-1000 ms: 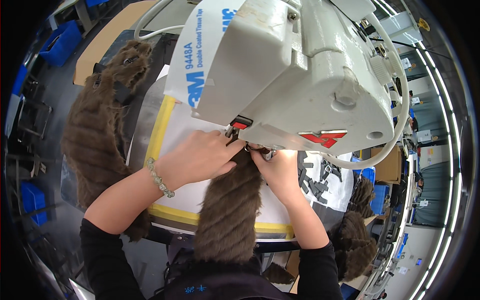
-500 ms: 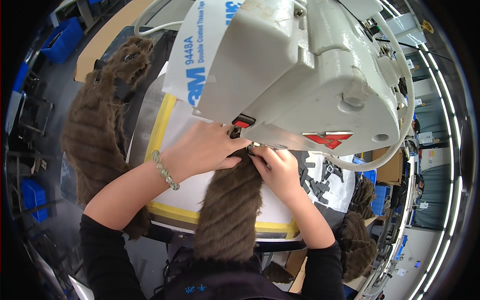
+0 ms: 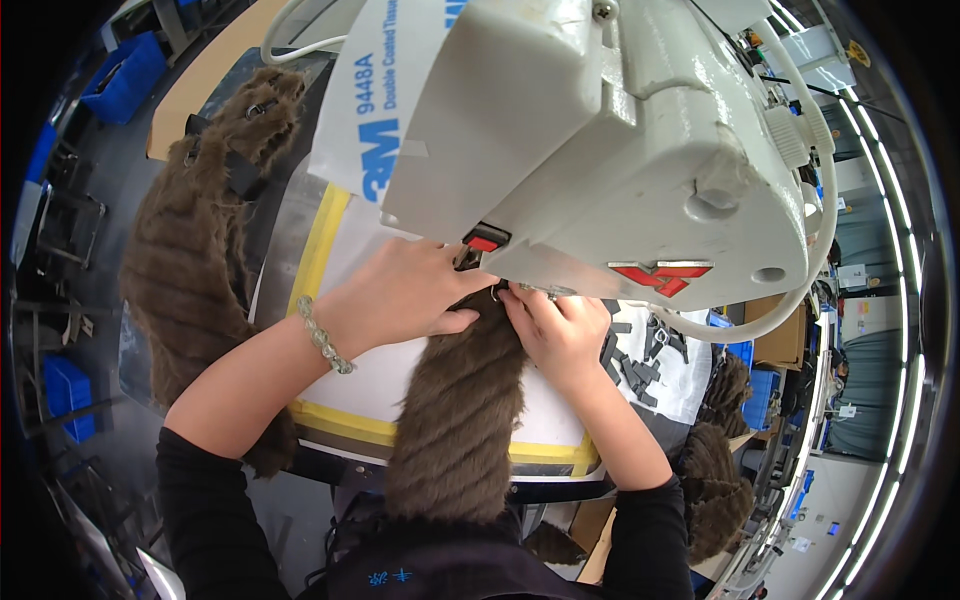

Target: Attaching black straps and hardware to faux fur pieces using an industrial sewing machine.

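Brown fur (image 3: pixel 455 420) beneath a half-open left hand (image 3: pixel 395 295), right hand (image 3: pixel 562 335) more curled than before, its hold unclear.

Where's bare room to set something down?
Bare white sheet: between left hand, brown fur strip and yellow tape; also between strip, right forearm and tape. Crowded: under the sewing machine; among black straps right of that forearm.

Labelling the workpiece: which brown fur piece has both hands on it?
The middle strip, running down the view from the white machine: left hand and right hand are on its far end. No hand is on the left piece or right pile.
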Motion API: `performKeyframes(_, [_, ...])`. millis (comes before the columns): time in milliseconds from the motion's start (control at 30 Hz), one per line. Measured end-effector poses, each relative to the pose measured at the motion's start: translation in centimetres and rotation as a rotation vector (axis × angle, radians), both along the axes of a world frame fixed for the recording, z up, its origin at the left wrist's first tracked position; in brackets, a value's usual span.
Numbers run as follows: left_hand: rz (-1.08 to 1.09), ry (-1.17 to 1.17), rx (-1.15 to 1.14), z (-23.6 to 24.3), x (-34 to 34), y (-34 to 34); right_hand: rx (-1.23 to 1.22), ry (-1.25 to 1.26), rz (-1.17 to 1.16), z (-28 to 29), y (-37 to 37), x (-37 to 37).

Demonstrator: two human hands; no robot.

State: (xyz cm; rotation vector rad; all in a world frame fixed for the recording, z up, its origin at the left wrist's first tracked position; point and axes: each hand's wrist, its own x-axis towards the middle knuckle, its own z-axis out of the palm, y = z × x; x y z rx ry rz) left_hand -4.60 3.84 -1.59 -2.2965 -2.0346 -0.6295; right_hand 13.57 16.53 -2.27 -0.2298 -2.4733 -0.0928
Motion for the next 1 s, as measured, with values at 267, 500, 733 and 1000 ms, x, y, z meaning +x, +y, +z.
performKeyframes(267, [-0.005, -0.062, -0.041, -0.5, 0.3, 0.0, -0.059, -0.049, -0.024, 1.1, -0.5, -0.8])
performKeyframes(500, [-0.086, -0.151, 0.021, -0.3, 0.2, -0.1, -0.125, -0.176, -0.133, 2.5, -1.6, -1.2])
performKeyframes(733, [-0.038, -0.094, 0.067, -0.6, 1.1, 0.1, -0.134, -0.097, -0.112, 1.0, -1.0, -0.4])
performKeyframes(1000, [-0.006, -0.047, 0.035, -0.8, 1.4, 0.3, -0.155, -0.142, -0.087, 0.5, -0.4, 0.1])
